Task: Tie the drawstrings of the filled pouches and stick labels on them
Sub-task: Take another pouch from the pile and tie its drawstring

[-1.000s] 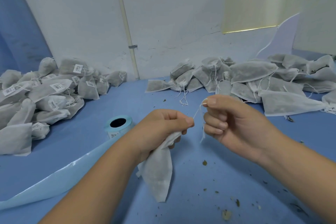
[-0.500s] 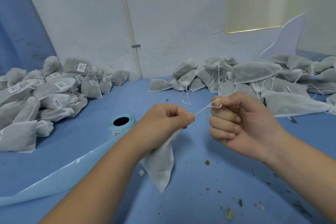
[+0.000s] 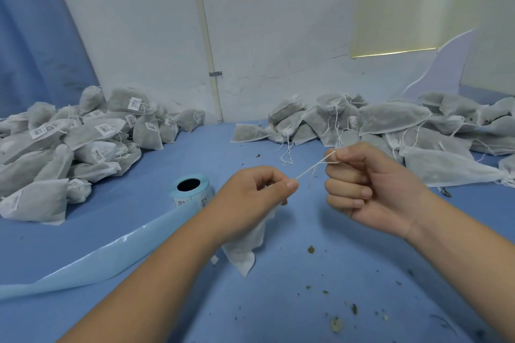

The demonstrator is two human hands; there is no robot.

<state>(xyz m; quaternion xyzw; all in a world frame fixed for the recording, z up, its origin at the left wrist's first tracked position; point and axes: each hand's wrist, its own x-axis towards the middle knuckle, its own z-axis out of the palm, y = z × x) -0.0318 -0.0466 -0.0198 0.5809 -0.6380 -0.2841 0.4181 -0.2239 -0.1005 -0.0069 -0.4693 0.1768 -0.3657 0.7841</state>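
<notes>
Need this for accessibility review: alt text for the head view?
Two bare hands tie a white pouch over a blue table: the left hand grips its neck, the right hand pinches the drawstring pulled taut between them. A label roll sits behind the left hand, labelled pouches piled at left, unlabelled ones at right.

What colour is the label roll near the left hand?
The label roll is light blue, seen best in the head view.

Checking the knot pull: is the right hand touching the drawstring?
Touching. Head view: the right hand pinches the drawstring, which is stretched to the left hand gripping the pouch.
</notes>
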